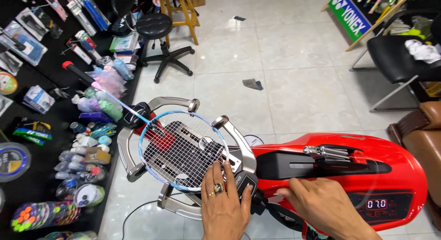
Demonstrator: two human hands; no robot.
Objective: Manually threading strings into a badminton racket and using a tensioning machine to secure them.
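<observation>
A badminton racket (151, 122) with a light blue frame and white strings lies clamped in the silver cradle (171, 102) of a red stringing machine (395, 162). My left hand (223, 203), wearing a ring, rests flat with its fingertips on the strings at the near edge of the racket head. My right hand (321, 208) lies on the machine's body beside a black knob, fingers curled against it. The racket's red-capped handle (76, 71) points up to the left.
A black counter (41, 180) at left holds string reels, grip rolls and packets. A black stool (158, 28), a wooden stool (181, 10) and a black chair (404, 56) stand on the white tiled floor. A brown seat (425, 134) is at right.
</observation>
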